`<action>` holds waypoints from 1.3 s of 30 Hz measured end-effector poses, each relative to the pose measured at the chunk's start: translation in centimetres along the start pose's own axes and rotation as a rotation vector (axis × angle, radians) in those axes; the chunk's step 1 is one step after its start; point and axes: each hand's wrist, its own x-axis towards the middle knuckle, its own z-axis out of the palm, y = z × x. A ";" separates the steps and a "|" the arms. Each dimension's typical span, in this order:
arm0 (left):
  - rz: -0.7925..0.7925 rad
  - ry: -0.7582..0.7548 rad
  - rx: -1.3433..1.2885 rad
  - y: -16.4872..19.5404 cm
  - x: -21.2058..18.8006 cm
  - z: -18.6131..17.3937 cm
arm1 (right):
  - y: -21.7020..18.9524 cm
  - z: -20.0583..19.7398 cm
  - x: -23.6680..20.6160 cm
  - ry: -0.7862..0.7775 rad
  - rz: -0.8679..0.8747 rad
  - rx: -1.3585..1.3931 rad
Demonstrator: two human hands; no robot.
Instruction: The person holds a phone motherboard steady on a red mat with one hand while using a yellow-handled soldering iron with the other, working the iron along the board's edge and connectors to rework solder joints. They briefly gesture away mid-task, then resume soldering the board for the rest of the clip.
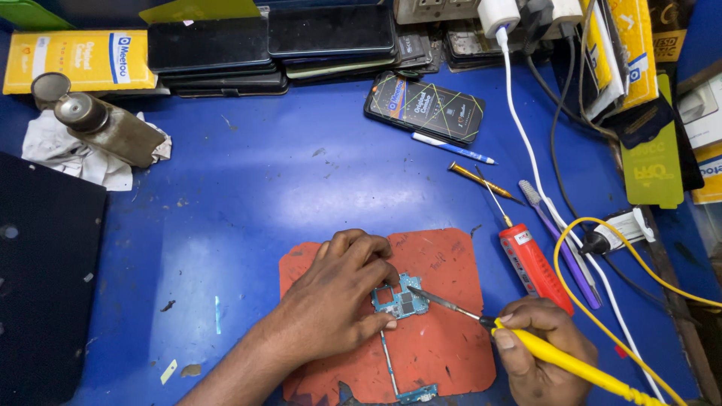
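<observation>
Low in the middle of the frame, the person's left hand (342,297) lies palm down on an orange-red work mat (444,256) spread on the blue table (248,195). Its fingers (376,252) are curled, and fingertips and thumb pinch the left edge of a small teal circuit board (406,301), pinning it flat near the mat's centre. At the lower right, the right hand (538,349) has its fingers closed in a pen-like grip around a yellow-handled soldering iron (571,365); the iron's thin metal tip (432,297) slants up and left and appears to meet the board's upper right edge. A yellow cable (560,252) loops up from the iron along the right side.

A thin strip with a small connector board (410,391) runs down the mat just below the main board. Just right of the mat lies a red-handled tool (534,267), beside a purple toothbrush (560,248). Further up are a brass-coloured tool (477,179), a white and blue pen (451,149) and a dark phone-sized box (425,107). Phones (210,45) are stacked along the top edge. In the upper left a metal bottle (109,124) lies on a crumpled white cloth (60,154).
</observation>
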 end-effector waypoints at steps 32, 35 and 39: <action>0.009 0.008 0.001 0.0 -0.1 -0.1 | 0.1 -0.1 -0.2 -0.009 0.013 -0.001; 0.014 0.007 -0.006 0.0 -0.1 0.0 | 0.1 -0.1 -0.1 -0.002 0.000 0.023; 0.014 0.009 0.000 -0.1 -0.1 -0.1 | 0.0 -0.1 -0.1 -0.002 0.011 -0.020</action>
